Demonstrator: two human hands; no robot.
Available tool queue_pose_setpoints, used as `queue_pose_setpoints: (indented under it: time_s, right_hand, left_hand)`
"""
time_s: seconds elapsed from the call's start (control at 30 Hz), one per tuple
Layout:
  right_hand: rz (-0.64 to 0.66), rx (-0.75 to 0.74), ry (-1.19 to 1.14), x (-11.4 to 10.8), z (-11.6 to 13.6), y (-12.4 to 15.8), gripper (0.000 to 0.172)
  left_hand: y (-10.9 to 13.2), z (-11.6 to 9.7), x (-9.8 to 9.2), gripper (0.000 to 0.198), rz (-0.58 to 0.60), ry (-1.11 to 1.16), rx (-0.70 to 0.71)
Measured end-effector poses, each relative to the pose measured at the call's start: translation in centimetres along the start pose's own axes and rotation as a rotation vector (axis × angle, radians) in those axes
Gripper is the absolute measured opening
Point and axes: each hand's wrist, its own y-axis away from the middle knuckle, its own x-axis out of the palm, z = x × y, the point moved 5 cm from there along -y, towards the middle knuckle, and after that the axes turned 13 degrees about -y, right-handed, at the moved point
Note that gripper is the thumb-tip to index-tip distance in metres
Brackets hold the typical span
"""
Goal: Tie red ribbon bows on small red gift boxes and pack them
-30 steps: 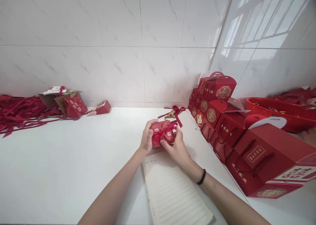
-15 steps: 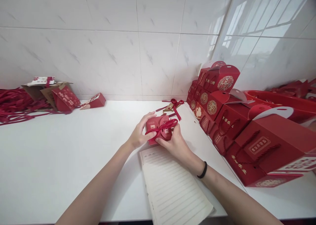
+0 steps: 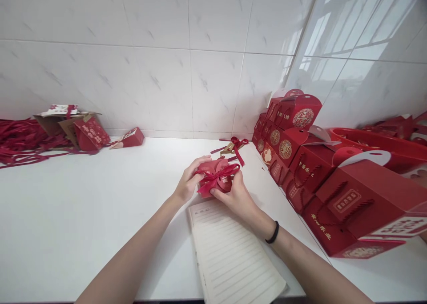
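A small red gift box [image 3: 223, 186] with gold lettering sits between my hands, a red ribbon [image 3: 213, 177] tied in a bow across its top. My left hand [image 3: 187, 183] is closed around the box's left side, its thumb by the left loop of the bow. On the right side, my right hand [image 3: 237, 198] grips the box, with the thumb at its front edge and the fingers partly hidden behind it. Below the hands lies a lined notebook [image 3: 233, 250]. Just behind the box is another red ribbon bow [image 3: 238, 145] beside gold-coloured pieces.
Stacked red gift boxes [image 3: 353, 197] with cord handles line the right side, by a red basin [image 3: 383, 139]. At the back left are a heap of red ribbons [image 3: 20, 137], an opened red box [image 3: 90, 134] and a small wedge-shaped box [image 3: 131, 138]. A tiled wall [image 3: 150, 86] stands behind.
My left thumb has shifted up and away from the front of the bow, so the ribbon's left loop and tail show more. The view has tilted slightly; the right hand keeps its hold.
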Motion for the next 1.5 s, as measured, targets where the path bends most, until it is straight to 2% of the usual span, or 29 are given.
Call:
queue_pose_setpoints:
  time_s: [0.17, 0.57, 1.1, 1.37, 1.5]
  right_hand:
    - [0.003, -0.004, 0.000, -0.04, -0.05, 0.01, 0.056]
    - [0.002, -0.023, 0.026, 0.04, 0.40, 0.00, 0.049]
    - [-0.014, -0.057, 0.063, -0.07, 0.30, 0.11, 0.049]
    - [0.011, -0.031, 0.055, 0.08, 0.05, 0.07, 0.054]
    - [0.014, -0.019, 0.008, -0.71, 0.46, -0.54, 0.055]
  left_hand:
    - [0.16, 0.04, 0.13, 0.046, 0.043, -0.006, 0.047]
    - [0.32, -0.05, 0.14, 0.045, 0.055, -0.047, 0.057]
    - [0.27, 0.01, 0.18, 0.046, 0.089, 0.006, 0.066]
    - [0.31, -0.21, 0.43, 0.043, -0.017, -0.148, 0.024]
    - [0.16, -0.08, 0.51, 0.042, -0.019, -0.164, -0.006]
